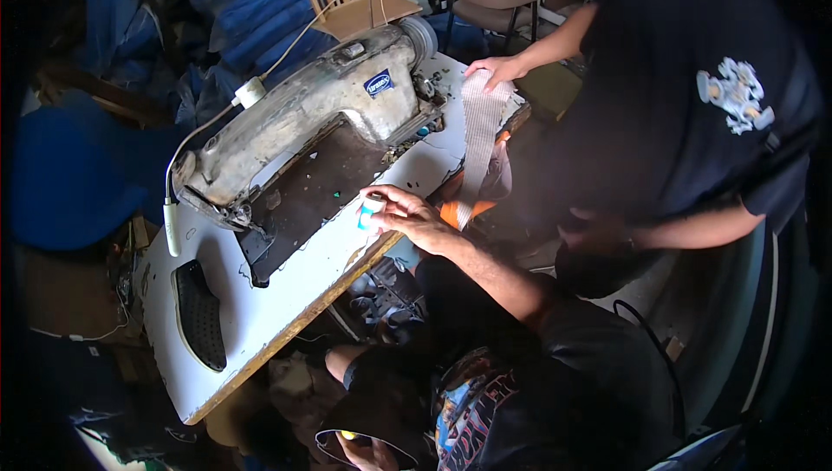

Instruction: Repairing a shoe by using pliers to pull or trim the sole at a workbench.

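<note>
Over the front edge of the white table (299, 298), my right hand (412, 221) is closed round a small white-and-blue cylinder (371, 209). Whether it is a bottle or a spool I cannot tell. Low in the picture, my left hand (374, 455) is partly hidden by a dark curved piece with a pale rim (381, 419), which looks like a shoe. A small yellow thing (348, 435) shows beside its fingers. An old, worn sewing machine (295, 107) lies across the table beyond my right hand. At the left end rests a black perforated shoe (199, 315).
A person in a black shirt (659, 107) stands at the right, one hand (498, 71) on a beige ribbed fabric strip (484, 124). Orange material (468, 211) hangs by the table edge. A white cord (277, 64) crosses the machine. Behind are a wooden chair (368, 12) and blue wrapped bundles (251, 3).
</note>
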Available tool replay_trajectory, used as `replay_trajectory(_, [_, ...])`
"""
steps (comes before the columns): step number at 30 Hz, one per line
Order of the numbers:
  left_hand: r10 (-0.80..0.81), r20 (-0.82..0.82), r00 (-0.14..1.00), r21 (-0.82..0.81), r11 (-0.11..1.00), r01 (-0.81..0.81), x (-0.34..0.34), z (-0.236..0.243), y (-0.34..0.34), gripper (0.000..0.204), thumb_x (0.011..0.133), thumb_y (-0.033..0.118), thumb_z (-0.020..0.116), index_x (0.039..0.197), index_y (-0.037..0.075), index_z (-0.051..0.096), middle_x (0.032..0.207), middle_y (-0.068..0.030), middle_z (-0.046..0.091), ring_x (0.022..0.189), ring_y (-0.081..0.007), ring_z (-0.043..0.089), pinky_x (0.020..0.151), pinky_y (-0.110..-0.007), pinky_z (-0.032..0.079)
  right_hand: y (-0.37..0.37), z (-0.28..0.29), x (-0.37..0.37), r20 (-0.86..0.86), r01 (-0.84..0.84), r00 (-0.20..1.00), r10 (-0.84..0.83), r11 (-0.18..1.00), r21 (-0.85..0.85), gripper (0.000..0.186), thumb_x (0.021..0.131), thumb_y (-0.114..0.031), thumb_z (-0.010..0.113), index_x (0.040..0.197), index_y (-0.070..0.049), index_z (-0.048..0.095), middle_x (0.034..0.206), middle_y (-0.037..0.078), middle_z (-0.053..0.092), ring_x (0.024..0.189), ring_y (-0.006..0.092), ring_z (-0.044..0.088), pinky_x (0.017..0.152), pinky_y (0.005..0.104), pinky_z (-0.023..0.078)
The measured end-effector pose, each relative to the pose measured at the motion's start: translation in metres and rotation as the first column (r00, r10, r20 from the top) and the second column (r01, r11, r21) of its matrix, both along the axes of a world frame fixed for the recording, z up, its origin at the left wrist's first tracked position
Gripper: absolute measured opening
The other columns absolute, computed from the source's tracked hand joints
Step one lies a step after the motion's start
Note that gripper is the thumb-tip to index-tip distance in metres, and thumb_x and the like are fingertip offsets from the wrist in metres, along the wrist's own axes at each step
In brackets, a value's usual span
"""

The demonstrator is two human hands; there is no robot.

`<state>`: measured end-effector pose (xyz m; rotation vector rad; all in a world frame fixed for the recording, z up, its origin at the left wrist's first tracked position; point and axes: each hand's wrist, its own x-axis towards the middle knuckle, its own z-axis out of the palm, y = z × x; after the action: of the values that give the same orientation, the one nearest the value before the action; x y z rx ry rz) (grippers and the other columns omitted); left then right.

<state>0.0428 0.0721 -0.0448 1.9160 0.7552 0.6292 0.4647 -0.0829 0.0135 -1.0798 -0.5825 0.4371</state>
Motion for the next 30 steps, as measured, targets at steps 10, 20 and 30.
replay_trajectory(10, [-0.005,-0.274,0.962,-0.059,0.998,-0.011,-0.011,0.018,-0.011,0.071,0.085,0.004,0.073,0.144,0.002,0.035,0.139,-0.0197,0.045,0.121,-0.0303,0.049,0.101,-0.038,0.042,-0.065,0.002,0.018,-0.080,0.240,0.970,-0.231,0.962,0.132,0.050,0.100,-0.010,0.050,0.149,-0.016,0.037,0.127,0.015,0.059,0.098,0.0263,0.068,0.080,0.0400,0.060])
replay_trajectory(20, [-0.107,-0.084,0.991,-0.412,0.909,0.063,-0.042,-0.030,0.005,0.081,0.090,-0.009,0.061,0.154,0.019,0.021,0.148,-0.0096,0.034,0.121,-0.0211,0.043,0.094,-0.031,0.047,-0.069,0.001,0.019,0.003,0.158,0.987,-0.161,0.971,0.177,0.077,0.091,-0.001,0.063,0.155,-0.016,0.023,0.133,0.015,0.056,0.108,0.0242,0.065,0.094,0.0397,0.056])
replay_trajectory(30, [-0.081,-0.068,0.994,-0.377,0.925,0.050,-0.063,-0.073,0.017,0.081,0.090,-0.012,0.058,0.154,0.020,0.021,0.148,-0.0093,0.034,0.114,-0.0202,0.047,0.086,-0.029,0.051,-0.074,-0.001,0.017,-0.135,-0.011,0.990,0.046,0.969,0.247,0.062,0.096,-0.010,0.058,0.151,-0.012,0.029,0.125,0.020,0.059,0.089,0.0189,0.068,0.078,0.0353,0.059])
